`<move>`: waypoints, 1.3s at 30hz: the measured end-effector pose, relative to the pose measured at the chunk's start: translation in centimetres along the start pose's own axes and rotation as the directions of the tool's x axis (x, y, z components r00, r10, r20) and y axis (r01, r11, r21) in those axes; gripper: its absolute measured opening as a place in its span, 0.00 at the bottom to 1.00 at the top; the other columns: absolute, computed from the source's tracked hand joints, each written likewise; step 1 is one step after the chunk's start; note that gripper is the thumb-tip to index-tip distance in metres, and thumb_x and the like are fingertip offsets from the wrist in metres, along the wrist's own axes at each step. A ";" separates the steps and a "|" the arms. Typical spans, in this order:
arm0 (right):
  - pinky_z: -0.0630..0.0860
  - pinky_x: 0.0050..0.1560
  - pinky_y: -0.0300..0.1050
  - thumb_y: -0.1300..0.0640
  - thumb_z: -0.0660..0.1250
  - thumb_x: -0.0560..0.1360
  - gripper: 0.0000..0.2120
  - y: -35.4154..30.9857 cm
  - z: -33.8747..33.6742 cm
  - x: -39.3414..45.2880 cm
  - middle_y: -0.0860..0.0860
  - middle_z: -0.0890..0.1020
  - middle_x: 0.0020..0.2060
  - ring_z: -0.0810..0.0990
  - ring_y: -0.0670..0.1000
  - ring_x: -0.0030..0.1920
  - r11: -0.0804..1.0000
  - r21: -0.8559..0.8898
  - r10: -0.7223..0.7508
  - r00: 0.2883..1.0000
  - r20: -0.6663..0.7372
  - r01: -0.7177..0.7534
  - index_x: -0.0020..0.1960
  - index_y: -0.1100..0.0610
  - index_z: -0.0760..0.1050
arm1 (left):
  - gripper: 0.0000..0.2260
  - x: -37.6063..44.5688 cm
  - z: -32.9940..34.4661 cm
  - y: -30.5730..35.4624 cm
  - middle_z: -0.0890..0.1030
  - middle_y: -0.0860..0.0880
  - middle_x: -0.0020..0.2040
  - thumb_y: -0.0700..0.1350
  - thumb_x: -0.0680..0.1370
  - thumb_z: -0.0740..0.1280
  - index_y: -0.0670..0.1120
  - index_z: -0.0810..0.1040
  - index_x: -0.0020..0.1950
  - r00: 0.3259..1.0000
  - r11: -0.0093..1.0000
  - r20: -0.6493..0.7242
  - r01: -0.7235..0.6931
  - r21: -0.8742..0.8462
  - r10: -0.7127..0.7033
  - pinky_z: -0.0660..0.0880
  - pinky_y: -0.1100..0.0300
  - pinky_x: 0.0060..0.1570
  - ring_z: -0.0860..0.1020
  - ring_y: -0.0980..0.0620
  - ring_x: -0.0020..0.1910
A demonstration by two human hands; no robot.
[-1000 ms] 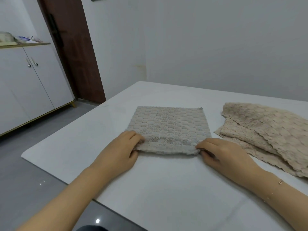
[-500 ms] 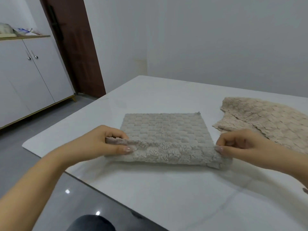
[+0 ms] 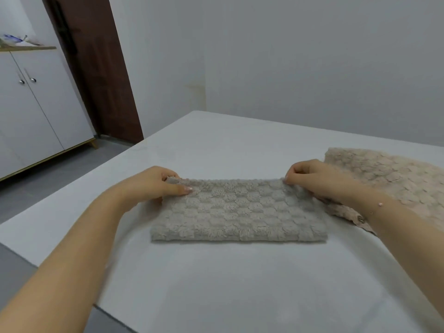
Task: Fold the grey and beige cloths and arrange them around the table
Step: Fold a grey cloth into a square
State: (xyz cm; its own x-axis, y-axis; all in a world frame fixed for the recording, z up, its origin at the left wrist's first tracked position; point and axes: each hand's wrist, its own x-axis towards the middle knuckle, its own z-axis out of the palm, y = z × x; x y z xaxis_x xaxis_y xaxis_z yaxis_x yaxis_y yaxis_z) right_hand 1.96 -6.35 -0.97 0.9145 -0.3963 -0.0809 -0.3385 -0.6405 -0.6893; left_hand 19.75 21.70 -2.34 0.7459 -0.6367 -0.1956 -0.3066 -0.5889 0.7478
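On the white surface the grey cloth lies folded, long axis running nine to three o'clock. The left hand and right hand pinch its twelve-o'clock corners, fingers curled on the fabric. The beige cloth sits at three o'clock, nearer the right hand.

You have: 1 grey cloth | 1 beige cloth pile | 2 hands | 1 table | 1 cabinet
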 end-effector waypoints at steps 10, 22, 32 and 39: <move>0.69 0.31 0.37 0.49 0.68 0.75 0.12 2.3 2.0 2.8 0.52 0.78 0.30 0.71 0.44 0.26 0.998 0.060 -0.021 0.990 -0.141 0.030 0.42 0.58 0.79 | 0.21 1.9 1.5 -2.8 0.75 0.39 0.30 0.58 0.71 0.71 0.38 0.79 0.44 0.965 0.996 -0.264 -0.024 -0.087 0.001 0.67 0.59 0.36 0.73 0.53 0.30; 0.63 0.21 0.30 0.51 0.69 0.74 0.09 2.9 3.1 3.7 0.44 0.74 0.22 0.66 0.43 0.20 0.999 -0.002 -0.042 0.959 -0.282 0.043 0.48 0.56 0.75 | 0.17 2.0 2.8 -2.2 0.79 0.45 0.32 0.61 0.72 0.68 0.47 0.76 0.43 0.865 0.979 -0.494 0.013 0.203 0.091 0.73 0.51 0.35 0.76 0.49 0.32; 0.54 0.67 0.36 0.49 0.52 0.82 0.21 -2.0 5.4 1.1 0.49 0.67 0.72 0.61 0.48 0.72 0.839 -0.437 -0.426 0.891 -0.156 0.325 0.72 0.54 0.66 | 0.19 -1.6 6.7 4.1 0.63 0.52 0.75 0.55 0.81 0.55 0.52 0.68 0.71 0.843 0.863 -0.373 -0.189 0.469 0.387 0.59 0.55 0.69 0.61 0.52 0.72; 0.38 0.75 0.41 0.40 0.43 0.80 0.28 0.1 8.2 0.8 0.45 0.45 0.77 0.41 0.42 0.76 0.815 -0.501 -0.273 0.955 0.114 0.293 0.78 0.46 0.43 | 0.25 -1.1 10.3 1.5 0.39 0.53 0.78 0.59 0.81 0.41 0.56 0.41 0.77 0.970 0.776 -0.148 -0.057 0.629 0.192 0.35 0.56 0.73 0.38 0.58 0.76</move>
State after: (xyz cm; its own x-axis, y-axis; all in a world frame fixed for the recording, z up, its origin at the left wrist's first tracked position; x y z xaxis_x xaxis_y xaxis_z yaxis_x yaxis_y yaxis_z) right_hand 4.53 -1.32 -7.01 0.9913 -0.1287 0.0286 -0.1191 -0.9671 -0.2247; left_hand 12.31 16.38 -7.53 0.7525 -0.6569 0.0473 -0.6522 -0.7333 0.1924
